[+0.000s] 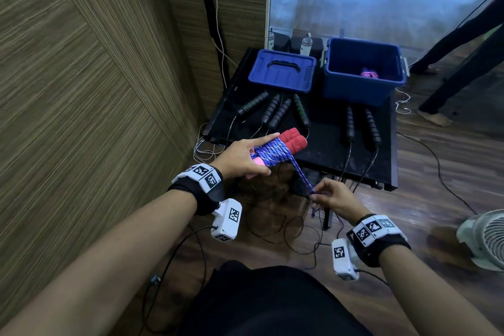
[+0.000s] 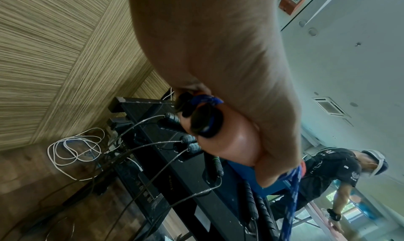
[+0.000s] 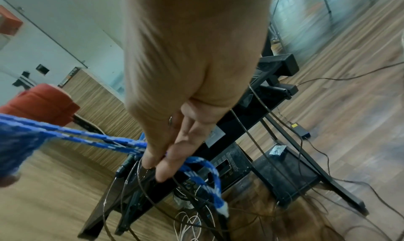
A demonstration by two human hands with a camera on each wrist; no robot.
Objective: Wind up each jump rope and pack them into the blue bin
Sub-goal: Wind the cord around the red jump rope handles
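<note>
Left hand [image 1: 242, 157] grips red handles [image 1: 293, 139] wrapped in blue rope [image 1: 272, 154], near side of blue bin [image 1: 364, 71]. Right hand [image 1: 336, 195] pinches the rope's loose end.

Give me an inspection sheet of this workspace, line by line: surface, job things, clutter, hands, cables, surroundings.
Surface: black table, low.
Job things: blue rope wound round red handles; open bin holds one pink bundle; lid beside it; six black handles on the table.
Clutter: two bottles behind the bin.
Hands: left hand grips the handles; right hand pinches the rope's tail.
Cables: black rope cords trail to the floor; white cord coiled by the wall.
Surroundings: wood panelling, mirror, fan, a bystander's legs.
</note>
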